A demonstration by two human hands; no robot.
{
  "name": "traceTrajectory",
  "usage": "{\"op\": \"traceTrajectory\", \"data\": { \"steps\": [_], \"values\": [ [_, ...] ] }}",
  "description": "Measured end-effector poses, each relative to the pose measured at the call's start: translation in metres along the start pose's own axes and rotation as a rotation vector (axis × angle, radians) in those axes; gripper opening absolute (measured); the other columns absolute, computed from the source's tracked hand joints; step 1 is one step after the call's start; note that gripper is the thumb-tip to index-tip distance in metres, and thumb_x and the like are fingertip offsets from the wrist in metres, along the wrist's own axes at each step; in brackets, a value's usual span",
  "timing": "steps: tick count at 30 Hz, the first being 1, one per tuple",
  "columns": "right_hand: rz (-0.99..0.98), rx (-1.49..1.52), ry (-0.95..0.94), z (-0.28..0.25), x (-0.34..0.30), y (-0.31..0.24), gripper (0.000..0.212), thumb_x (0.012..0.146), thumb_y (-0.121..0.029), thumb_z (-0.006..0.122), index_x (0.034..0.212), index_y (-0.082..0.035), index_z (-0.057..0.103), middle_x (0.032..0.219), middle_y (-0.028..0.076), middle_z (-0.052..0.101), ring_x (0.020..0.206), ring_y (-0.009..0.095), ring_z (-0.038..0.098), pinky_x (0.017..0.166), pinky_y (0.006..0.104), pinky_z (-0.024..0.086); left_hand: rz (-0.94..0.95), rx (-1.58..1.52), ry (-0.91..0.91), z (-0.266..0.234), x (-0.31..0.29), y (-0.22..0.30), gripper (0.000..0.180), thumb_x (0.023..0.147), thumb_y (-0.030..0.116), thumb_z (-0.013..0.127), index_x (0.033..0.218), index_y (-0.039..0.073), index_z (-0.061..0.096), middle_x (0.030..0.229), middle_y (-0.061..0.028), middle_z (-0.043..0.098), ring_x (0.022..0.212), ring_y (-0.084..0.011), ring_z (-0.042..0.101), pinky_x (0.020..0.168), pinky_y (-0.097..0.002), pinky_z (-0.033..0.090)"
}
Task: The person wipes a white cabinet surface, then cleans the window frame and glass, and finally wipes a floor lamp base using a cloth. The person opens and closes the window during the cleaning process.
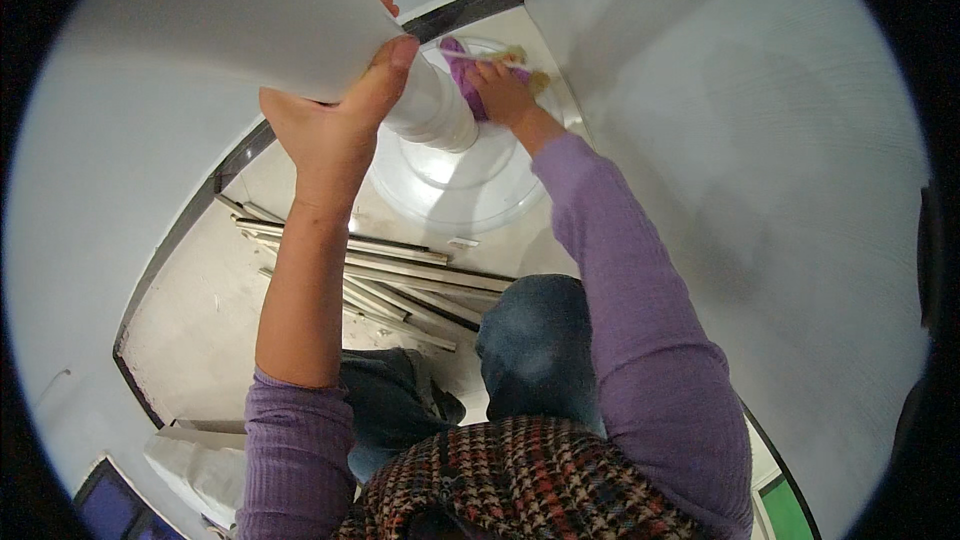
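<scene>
A tall white appliance with a wide upper body (240, 15), a ringed neck (440, 115) and a round, glossy base (450, 195) stands in the corner. My left hand (335, 125) is wrapped around the lower end of the wide body, thumb in front and a fingertip showing behind. Farther right, my right hand (505, 95) presses on a purple cloth (466, 85) at the far side of the base, close to the neck. Yellowish fluffy bits (540, 82) show beside that hand. Part of the cloth is hidden under my fingers.
Several long, thin strips (400, 270) lie loosely piled on the pale floor before the base. Pale walls with a dark skirting (245, 155) close in on both sides. A white bag-like bundle (195, 470) is at the lower left. My knee (535, 340) is near the strips.
</scene>
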State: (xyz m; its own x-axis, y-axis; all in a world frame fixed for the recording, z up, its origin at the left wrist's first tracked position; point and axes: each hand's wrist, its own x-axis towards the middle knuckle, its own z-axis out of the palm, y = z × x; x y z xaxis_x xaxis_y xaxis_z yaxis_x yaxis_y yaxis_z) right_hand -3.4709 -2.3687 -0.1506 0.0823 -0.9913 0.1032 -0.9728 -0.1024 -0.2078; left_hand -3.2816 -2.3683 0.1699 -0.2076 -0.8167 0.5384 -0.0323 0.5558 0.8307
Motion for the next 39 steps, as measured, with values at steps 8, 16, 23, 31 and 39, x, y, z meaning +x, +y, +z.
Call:
{"op": "traceTrajectory", "data": {
  "steps": [8, 16, 23, 31, 39],
  "values": [
    [-0.209, 0.049, -0.278, -0.004, -0.190, -0.079, 0.057, 0.088, -0.013, 0.055, 0.143, -0.004, 0.050, 0.155, 0.015, 0.039, 0.147, 0.040, 0.027, 0.118, 0.0523, 0.029, -0.084, 0.019, -0.038, 0.003, -0.005, 0.007, 0.032, 0.077, 0.019, 0.079, 0.102, 0.001, 0.071, 0.103, -0.0132, 0.074, 0.097, -0.0231, 0.069, 0.087, -0.0381, 0.053],
    [-0.046, 0.162, -0.164, 0.004, -0.178, -0.072, 0.058, 0.088, -0.014, 0.055, 0.144, -0.003, 0.046, 0.155, 0.014, 0.039, 0.147, 0.034, 0.031, 0.117, 0.0486, 0.031, -0.025, 0.031, -0.053, -0.005, -0.008, -0.004, 0.034, 0.075, 0.022, 0.081, 0.100, 0.000, 0.071, 0.103, -0.0127, 0.074, 0.097, -0.0217, 0.069, 0.087, -0.0371, 0.054],
    [0.080, -0.126, -0.026, 0.029, -0.076, 0.054, 0.055, 0.093, -0.016, 0.048, 0.145, 0.002, 0.043, 0.152, 0.022, 0.042, 0.141, 0.041, 0.037, 0.118, 0.0456, 0.032, -0.026, -0.017, -0.091, 0.007, -0.011, -0.013, 0.033, 0.076, 0.022, 0.081, 0.100, 0.002, 0.072, 0.103, -0.0123, 0.074, 0.094, -0.0214, 0.069, 0.085, -0.0376, 0.055],
    [0.012, -0.024, -0.066, -0.004, -0.160, -0.009, 0.049, 0.094, -0.013, 0.046, 0.140, 0.003, 0.047, 0.152, 0.022, 0.041, 0.140, 0.040, 0.039, 0.115, 0.0494, 0.034, -0.018, -0.048, -0.091, -0.003, -0.008, -0.009, 0.032, 0.074, 0.022, 0.087, 0.098, 0.004, 0.074, 0.101, -0.0083, 0.075, 0.091, -0.0168, 0.070, 0.081, -0.0325, 0.056],
    [-0.540, 0.035, -0.173, 0.005, -0.149, -0.085, 0.051, 0.090, -0.015, 0.053, 0.139, 0.000, 0.051, 0.150, 0.022, 0.044, 0.142, 0.034, 0.039, 0.117, 0.0480, 0.031, 0.038, -0.006, 0.006, 0.002, -0.007, -0.015, 0.072, 0.063, 0.033, 0.093, 0.118, 0.004, 0.057, 0.104, -0.0123, 0.068, 0.095, -0.0221, 0.070, 0.083, -0.0340, 0.056]
  ]
}}
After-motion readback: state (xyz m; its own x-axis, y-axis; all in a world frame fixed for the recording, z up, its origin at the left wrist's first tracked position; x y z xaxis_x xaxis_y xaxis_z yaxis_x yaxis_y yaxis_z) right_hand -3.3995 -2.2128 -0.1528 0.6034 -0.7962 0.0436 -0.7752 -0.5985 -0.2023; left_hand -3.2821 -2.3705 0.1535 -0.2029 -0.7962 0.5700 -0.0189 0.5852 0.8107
